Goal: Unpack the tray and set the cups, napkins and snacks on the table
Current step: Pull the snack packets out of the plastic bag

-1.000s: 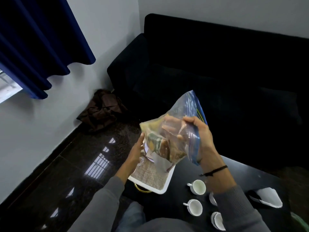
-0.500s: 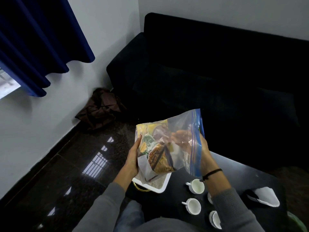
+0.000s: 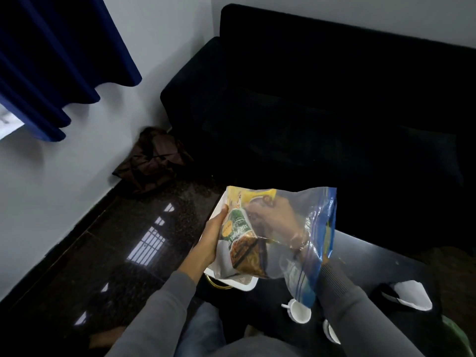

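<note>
Right hand (image 3: 278, 222) has slid inside zip bag (image 3: 318, 212); left hand (image 3: 208, 240) grips its side.

Black sofa (image 3: 322, 104), blue curtain (image 3: 51, 60), glossy dark floor (image 3: 123, 243).

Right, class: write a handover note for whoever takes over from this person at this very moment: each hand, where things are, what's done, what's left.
Left hand grips the clear plastic zip bag from outside, over the white rectangular tray.
Right hand is inside the bag by the green and yellow snack packets; grip unclear.
Done: small white cups and a white folded napkin sit on the black table.
Left: take the snacks out and set them on the table.
</note>
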A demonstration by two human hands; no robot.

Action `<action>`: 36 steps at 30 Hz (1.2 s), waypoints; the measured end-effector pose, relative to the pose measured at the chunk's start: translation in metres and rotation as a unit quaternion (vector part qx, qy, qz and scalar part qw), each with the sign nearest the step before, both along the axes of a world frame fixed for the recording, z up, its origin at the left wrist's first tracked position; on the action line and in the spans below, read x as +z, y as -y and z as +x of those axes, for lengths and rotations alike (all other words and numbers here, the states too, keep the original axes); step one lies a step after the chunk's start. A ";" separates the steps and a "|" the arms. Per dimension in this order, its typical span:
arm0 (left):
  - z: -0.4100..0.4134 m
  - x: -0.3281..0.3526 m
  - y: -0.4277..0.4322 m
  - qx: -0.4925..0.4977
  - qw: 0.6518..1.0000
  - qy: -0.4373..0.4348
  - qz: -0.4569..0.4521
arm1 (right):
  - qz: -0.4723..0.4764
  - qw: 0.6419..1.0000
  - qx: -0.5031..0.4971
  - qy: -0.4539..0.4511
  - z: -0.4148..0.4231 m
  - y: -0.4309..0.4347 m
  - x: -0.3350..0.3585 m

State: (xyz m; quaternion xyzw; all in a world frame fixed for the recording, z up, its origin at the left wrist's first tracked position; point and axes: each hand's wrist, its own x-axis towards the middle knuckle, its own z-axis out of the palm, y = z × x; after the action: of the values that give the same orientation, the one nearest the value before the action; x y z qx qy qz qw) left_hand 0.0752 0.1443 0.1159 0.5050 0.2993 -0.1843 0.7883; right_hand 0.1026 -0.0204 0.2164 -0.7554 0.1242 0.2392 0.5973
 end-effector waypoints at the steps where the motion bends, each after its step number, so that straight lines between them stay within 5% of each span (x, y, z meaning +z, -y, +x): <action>1: 0.004 -0.002 0.001 0.003 1.000 0.000 0.029 | 0.004 1.000 -0.007 0.022 0.001 -0.001 -0.006; 5: 0.018 -0.023 -0.004 0.020 0.996 0.000 0.087 | -0.078 0.991 -0.033 0.101 0.012 -0.001 -0.037; 8: 0.025 -0.047 -0.011 0.028 0.995 -0.028 0.090 | -0.130 0.990 0.005 0.052 0.015 0.013 -0.071; 13: 0.031 -0.093 -0.026 0.063 0.989 -0.101 0.084 | -0.294 0.949 -0.015 0.111 0.008 0.031 -0.102; 17: 0.030 -0.127 -0.046 0.098 0.987 -0.111 0.067 | -0.226 0.962 -0.014 0.152 0.011 0.023 -0.098; 21: 0.031 -0.153 -0.070 0.111 0.984 -0.132 0.051 | -0.098 0.981 -0.141 0.093 0.013 0.019 -0.103; 28: 0.032 -0.175 -0.120 0.125 0.970 -0.181 0.106 | 0.034 0.945 -0.316 0.070 0.022 0.027 -0.132; 32: 0.033 -0.186 -0.145 0.165 0.959 -0.203 0.111 | -0.074 0.944 -0.308 0.099 0.037 0.030 -0.168; 36: 0.035 -0.195 -0.160 0.162 0.958 -0.206 0.117 | -0.218 0.958 -0.164 0.090 0.059 0.021 -0.216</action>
State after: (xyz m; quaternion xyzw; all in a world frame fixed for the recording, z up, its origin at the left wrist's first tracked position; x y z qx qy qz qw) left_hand 0.1098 0.3043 -0.0793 0.4896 0.5528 -0.1181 0.6639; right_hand 0.1614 -0.0416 0.0001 -0.8550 0.2416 0.0362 0.4575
